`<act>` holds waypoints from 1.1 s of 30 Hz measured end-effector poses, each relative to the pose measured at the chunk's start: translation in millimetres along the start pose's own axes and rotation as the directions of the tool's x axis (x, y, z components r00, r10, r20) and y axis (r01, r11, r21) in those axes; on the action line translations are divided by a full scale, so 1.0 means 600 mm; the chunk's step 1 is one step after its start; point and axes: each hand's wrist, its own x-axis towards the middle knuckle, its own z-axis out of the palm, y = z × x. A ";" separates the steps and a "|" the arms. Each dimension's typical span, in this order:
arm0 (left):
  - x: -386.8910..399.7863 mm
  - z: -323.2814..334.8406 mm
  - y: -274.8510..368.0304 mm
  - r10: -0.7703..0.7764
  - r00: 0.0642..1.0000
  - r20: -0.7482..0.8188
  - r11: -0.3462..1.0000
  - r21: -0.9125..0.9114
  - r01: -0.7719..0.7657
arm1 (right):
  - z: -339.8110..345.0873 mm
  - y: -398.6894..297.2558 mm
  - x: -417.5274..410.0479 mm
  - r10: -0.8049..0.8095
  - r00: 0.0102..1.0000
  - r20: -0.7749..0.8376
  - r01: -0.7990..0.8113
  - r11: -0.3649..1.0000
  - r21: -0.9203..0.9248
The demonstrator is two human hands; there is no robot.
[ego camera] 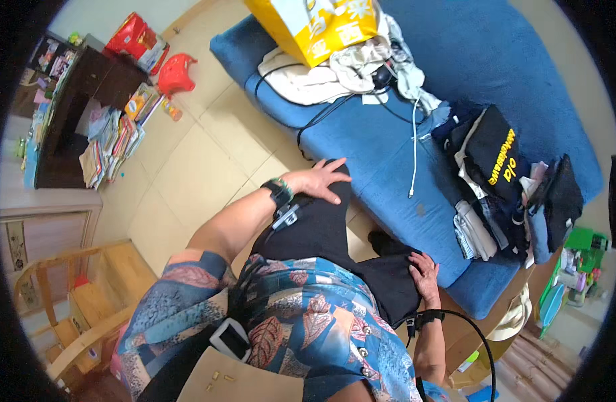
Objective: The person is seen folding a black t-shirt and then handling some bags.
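My left hand [320,181] rests on one knee of my black trousers [308,228], its fingers spread and holding nothing. The other knee lies under my right hand [425,275], whose fingers are apart and slightly bent. Black straps circle both wrists. Before me stands a blue sofa [388,166]. On it are a yellow and white bag [333,30], crumpled white clothes [303,83] and a white cable [414,151]. Folded dark clothes, one a black garment with yellow lettering [491,145], are piled at the sofa's right, beside rolled grey garments [473,231].
Black cables [328,113] hang over the sofa's front edge. At the left are a dark desk [74,95], stacked papers and books [112,145], a red plastic stool [176,75] and a wooden chair [107,271]. A green container [584,246] stands at the far right.
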 end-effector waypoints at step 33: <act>0.504 -0.479 -0.106 -0.397 0.637 -0.661 0.618 -0.705 -0.347 | -0.010 0.033 0.027 0.169 0.959 -0.227 -0.147 0.983 0.112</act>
